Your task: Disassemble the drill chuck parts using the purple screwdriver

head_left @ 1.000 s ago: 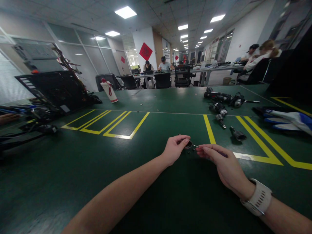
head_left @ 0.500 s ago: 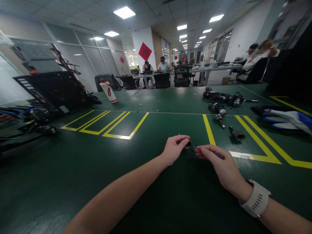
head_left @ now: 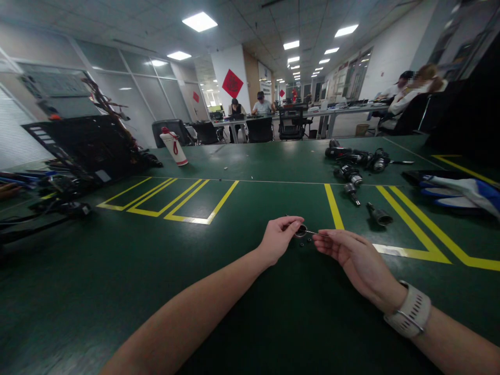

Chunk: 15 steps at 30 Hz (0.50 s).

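My left hand (head_left: 278, 238) is closed in a pinch on a small round metal ring part (head_left: 301, 230), held just above the green table (head_left: 117, 291). My right hand (head_left: 349, 252), with a white watch on its wrist, pinches a thin metal tool (head_left: 315, 234) whose tip points into the ring part. Tiny dark pieces (head_left: 305, 240) lie on the table under the two hands. The fingertips of both hands are almost touching.
Dark tool parts (head_left: 353, 166) lie at the back right between yellow floor-tape lines (head_left: 336, 208). A white bottle (head_left: 174, 147) stands at the back left near a black case with cables (head_left: 78, 151). Blue and white gloves (head_left: 461, 190) lie far right. People sit at desks behind.
My right hand has turned slightly, palm more upward, and its wrist has shifted a little. The left hand and ring part have stayed in place.
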### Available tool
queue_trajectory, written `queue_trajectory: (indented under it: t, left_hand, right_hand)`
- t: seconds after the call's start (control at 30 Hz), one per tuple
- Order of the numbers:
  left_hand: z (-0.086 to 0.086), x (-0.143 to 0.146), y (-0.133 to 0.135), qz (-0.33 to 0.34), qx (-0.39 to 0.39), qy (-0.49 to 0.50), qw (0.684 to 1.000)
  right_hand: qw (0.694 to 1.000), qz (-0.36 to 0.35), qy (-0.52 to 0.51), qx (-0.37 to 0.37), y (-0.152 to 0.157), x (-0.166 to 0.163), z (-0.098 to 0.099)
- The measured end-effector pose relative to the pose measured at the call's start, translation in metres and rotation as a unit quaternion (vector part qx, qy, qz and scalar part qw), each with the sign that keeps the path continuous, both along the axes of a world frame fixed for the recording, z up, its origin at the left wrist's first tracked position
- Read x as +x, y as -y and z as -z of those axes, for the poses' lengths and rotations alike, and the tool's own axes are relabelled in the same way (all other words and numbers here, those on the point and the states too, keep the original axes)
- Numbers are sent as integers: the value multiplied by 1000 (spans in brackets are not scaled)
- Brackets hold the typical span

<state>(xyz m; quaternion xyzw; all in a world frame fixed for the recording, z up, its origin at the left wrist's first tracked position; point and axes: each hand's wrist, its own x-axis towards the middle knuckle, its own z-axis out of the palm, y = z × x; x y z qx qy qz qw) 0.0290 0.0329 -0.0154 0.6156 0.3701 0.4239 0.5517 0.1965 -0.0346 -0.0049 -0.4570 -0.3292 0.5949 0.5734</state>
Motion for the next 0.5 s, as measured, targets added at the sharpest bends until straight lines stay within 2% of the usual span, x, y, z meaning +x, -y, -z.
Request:
queue_trajectory:
  t: [0.2, 0.5]
  left_hand:
    - [2, 2, -2, 1, 19, -24, 1000]
    - [-1, -3, 1, 12, 16, -24, 1000]
  right_hand:
    - [1000, 1, 15, 3, 1, -1, 3]
    - [999, -5, -23, -40, 0, -2, -11]
